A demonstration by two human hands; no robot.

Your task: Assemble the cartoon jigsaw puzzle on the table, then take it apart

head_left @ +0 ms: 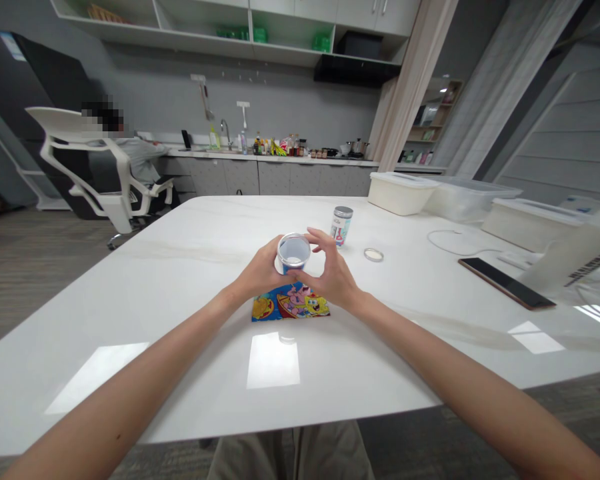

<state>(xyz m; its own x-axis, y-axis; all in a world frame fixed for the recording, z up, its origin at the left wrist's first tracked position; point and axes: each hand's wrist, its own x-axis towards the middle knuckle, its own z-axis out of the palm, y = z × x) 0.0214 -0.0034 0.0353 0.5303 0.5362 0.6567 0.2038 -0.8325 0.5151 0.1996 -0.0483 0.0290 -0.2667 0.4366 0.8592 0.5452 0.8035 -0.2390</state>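
Above the table, an open can (pixel 294 250) with a silver rim, pale inside and blue lower wall tilts toward me. My left hand (pixel 266 268) wraps its left side. My right hand (pixel 333 270) curves around its right, thumb at the front and index fingertip by the rim, with a gap at the palm. Beneath the hands lies a colourful cartoon-printed packet (pixel 291 303), partly covered by them. Behind my right hand stands a lidded can (pixel 341 225) with a printed label. A round lid (pixel 373 255) lies flat to its right.
White lidded boxes (pixel 403 193) and a clear plastic bin (pixel 473 198) line the table's right side. A dark phone or tablet (pixel 507 283) and a white cable (pixel 455 248) lie nearer. At left, a person sits in a white-framed chair (pixel 113 200) by the kitchen counter.
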